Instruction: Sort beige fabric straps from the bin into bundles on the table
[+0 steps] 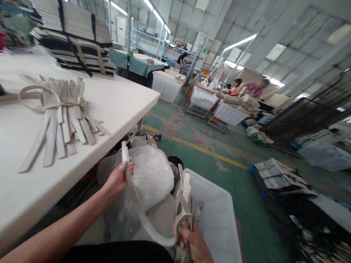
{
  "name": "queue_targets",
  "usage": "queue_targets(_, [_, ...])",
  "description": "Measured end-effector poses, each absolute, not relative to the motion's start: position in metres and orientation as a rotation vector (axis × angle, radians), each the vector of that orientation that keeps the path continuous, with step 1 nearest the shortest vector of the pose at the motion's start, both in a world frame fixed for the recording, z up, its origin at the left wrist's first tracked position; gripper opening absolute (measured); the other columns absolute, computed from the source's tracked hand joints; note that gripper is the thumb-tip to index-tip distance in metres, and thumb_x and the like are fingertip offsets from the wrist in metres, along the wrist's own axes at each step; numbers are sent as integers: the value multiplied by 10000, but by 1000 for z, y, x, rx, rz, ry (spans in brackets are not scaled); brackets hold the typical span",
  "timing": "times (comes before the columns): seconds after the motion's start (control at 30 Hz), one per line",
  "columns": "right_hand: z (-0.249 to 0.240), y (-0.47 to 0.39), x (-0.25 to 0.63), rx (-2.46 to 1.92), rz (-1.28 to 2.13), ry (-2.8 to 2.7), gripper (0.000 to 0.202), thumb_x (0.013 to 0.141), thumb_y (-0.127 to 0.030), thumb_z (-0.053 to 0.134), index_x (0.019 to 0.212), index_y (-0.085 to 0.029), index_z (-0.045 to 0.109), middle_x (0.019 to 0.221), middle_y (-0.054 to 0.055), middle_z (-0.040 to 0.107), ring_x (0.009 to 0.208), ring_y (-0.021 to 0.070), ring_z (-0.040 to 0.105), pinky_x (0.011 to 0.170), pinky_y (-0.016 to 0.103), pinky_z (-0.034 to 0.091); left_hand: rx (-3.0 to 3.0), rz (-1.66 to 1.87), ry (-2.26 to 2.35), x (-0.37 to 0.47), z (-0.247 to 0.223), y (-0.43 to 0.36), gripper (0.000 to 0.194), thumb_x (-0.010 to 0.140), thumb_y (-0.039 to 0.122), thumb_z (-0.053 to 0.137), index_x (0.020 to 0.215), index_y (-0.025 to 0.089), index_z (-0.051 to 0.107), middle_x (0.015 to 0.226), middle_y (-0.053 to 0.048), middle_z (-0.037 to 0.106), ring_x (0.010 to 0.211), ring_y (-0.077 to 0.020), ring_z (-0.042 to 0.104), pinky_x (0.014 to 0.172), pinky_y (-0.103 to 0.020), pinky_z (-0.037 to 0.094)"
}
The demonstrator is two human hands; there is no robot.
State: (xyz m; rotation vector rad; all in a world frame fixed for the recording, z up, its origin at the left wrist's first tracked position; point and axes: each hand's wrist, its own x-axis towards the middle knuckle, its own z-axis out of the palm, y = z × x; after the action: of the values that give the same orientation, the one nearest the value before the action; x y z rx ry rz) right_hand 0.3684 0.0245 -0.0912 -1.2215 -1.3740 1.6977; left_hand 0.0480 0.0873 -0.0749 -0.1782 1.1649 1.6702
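Observation:
My right hand [193, 239] is closed round a bunch of pale fabric strips [185, 197], held upright over the near side of a white plastic bin [216, 204]. One long off-white strip [139, 210] loops from that bunch across to my left hand [117, 179], which pinches it near its upper end. On the white table [131, 98] to the left lies another bundle of strips [64, 117], tied round its middle, its ends fanned out. The lower part of the bunch in my right hand is hidden.
A strapped stack of flat fabric pieces [78, 40] stands at the table's back. Clear plastic bags [152, 171] sit beneath its edge. On the right, bundled pieces [279, 175] lie on the floor. White carts [230, 112] and co-workers [253, 87] are farther back.

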Motion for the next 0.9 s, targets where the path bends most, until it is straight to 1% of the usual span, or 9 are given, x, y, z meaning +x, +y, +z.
queue_targets(0.1, [-81,38,336,-1167,1755,-1378,336,700,-490,729,813,-175,764,466,-38,463,376,80,371,424,221,301,32,1552,1110,81,-68,63,144,941,122,557,972,119,698,757,-64,704,529,-110,606,517,-203,517])
queue_targets(0.17, [-71,52,317,-1155,1715,-1316,388,689,-461,732,911,-146,772,488,-45,472,384,71,373,428,214,303,267,1427,1078,97,-69,44,117,881,207,674,959,130,714,761,-61,707,566,-119,605,540,-200,504])
queue_targets(0.27, [-55,74,301,-1106,1658,-1195,443,701,-443,719,999,-118,766,480,-54,469,404,69,355,448,214,322,609,1205,1069,105,-77,20,301,780,437,786,848,149,734,749,-49,701,588,-115,574,556,-190,461])
queue_targets(0.33, [-46,84,297,-1075,1622,-1148,442,695,-432,716,997,-112,762,455,-58,468,408,73,359,455,212,327,772,1078,1094,103,-87,9,411,753,565,768,779,157,731,737,-46,693,586,-117,552,557,-202,440])
queue_targets(0.43, [-37,91,292,-1080,1544,-1165,330,667,-389,721,863,-125,750,435,-52,496,392,80,386,436,211,344,897,954,1141,100,-101,-2,482,749,651,718,775,171,728,737,-42,685,597,-135,546,571,-230,435])
queue_targets(0.6, [-32,87,280,-1134,1395,-1307,175,687,-293,696,771,-144,733,603,8,665,411,83,461,412,205,395,1005,841,1209,102,-107,-5,536,769,701,634,752,170,700,643,-30,639,590,-166,554,581,-258,441])
queue_targets(0.7, [-23,84,282,-1162,1329,-1216,146,671,-286,700,700,-143,694,648,38,706,406,86,483,396,200,390,1132,847,1282,98,-99,-1,486,779,659,633,714,182,697,657,-26,637,627,-186,565,614,-268,462])
queue_targets(0.8, [-9,86,295,-1169,1260,-1105,166,656,-304,707,665,-143,666,621,41,698,397,82,471,403,201,383,1339,869,1377,90,-96,2,364,783,546,681,641,211,703,657,-24,629,666,-202,570,629,-257,465])
queue_targets(0.9, [0,89,308,-1182,1220,-1049,200,658,-334,719,685,-140,678,488,-16,587,397,92,456,422,209,389,1396,875,1387,84,-102,2,220,744,448,747,657,246,744,722,-42,685,735,-235,623,693,-262,494])
